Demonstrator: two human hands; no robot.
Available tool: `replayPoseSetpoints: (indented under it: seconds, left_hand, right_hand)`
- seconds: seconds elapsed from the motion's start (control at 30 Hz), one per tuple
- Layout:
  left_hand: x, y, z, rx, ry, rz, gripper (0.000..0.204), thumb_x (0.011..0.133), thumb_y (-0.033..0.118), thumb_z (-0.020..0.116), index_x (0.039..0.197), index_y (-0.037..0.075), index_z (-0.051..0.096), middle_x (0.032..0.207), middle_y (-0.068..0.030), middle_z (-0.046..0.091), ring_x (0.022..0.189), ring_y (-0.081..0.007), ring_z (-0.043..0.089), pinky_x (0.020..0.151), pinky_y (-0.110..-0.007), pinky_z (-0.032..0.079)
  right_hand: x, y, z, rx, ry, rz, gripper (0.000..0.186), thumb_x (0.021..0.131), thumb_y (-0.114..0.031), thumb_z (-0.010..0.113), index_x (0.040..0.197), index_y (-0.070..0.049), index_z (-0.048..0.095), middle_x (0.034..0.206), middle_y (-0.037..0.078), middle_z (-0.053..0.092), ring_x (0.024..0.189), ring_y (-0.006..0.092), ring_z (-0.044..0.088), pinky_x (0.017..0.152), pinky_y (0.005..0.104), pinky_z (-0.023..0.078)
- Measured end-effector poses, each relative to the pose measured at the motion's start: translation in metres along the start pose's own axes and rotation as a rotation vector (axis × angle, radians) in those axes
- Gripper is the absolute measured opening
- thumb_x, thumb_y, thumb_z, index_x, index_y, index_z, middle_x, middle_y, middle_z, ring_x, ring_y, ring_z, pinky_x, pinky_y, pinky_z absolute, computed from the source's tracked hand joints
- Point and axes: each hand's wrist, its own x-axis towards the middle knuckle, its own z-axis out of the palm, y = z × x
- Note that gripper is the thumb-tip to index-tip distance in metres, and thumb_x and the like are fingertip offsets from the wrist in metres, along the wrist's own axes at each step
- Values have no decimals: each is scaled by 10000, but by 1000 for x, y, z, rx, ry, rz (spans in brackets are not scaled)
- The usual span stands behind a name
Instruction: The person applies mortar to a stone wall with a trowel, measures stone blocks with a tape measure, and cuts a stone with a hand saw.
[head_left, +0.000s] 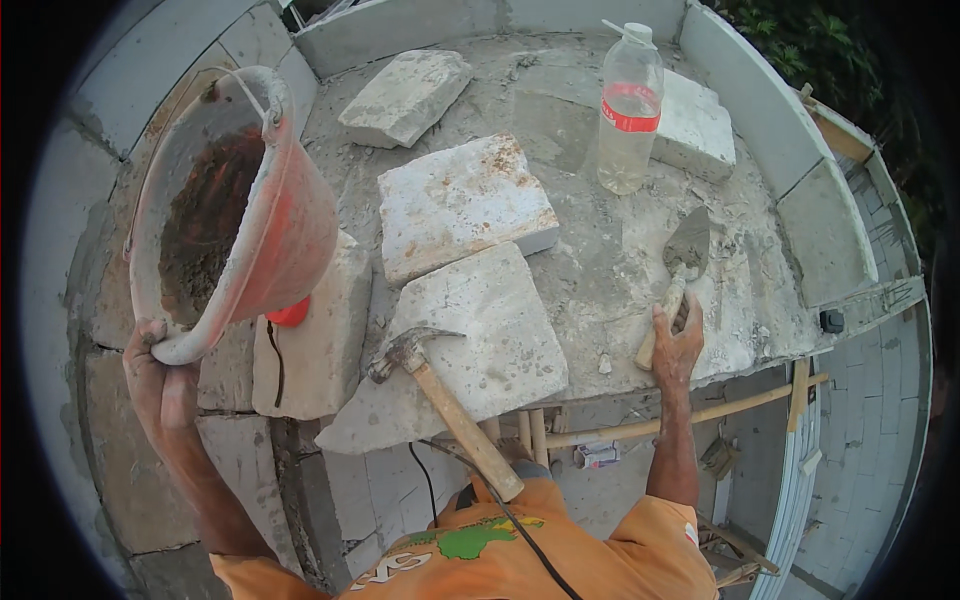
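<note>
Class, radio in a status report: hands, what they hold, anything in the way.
Left hand gripping bucket rim, dark mix inside. Right hand closed on trowel handle, blade pointing away. Hammer lying on pale block between hands.

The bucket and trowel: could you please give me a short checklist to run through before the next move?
1. Left grip on the bucket: ok, at its rim.
2. Right grip on the trowel: ok, around the handle.
3. Mix in the bucket: ok, some present.
4. Bucket supported underneath: cannot tell.
5. Hammer fully on the pale block: not ok, handle overhangs.
6. Bottle upright: ok.
</note>
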Motion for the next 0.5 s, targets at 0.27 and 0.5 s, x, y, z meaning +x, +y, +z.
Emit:
replayPoseSetpoints:
  seconds: [0.27,0.5]
  left_hand:
    - [116,-55,184,-138,-4,-86,213,937,16,408,1075,-146,411,1238,-377,442,1249,-586,415,1064,-757,323]
    - [224,-153,299,-191,37,-128,130,882,8,505,1005,-22,535,1100,-199,546,1048,-322,582,884,-556,558]
  right_hand:
    - [3,-5,4,-44,-30,-23,605,926,-168,683,1415,79,425,1319,255,545,1196,314,568,1011,400,452]
    - [1,-5,6,-12,-52,-41,575,943,-139,661,1416,84,420,1325,238,542,1184,298,564,1025,397,438]
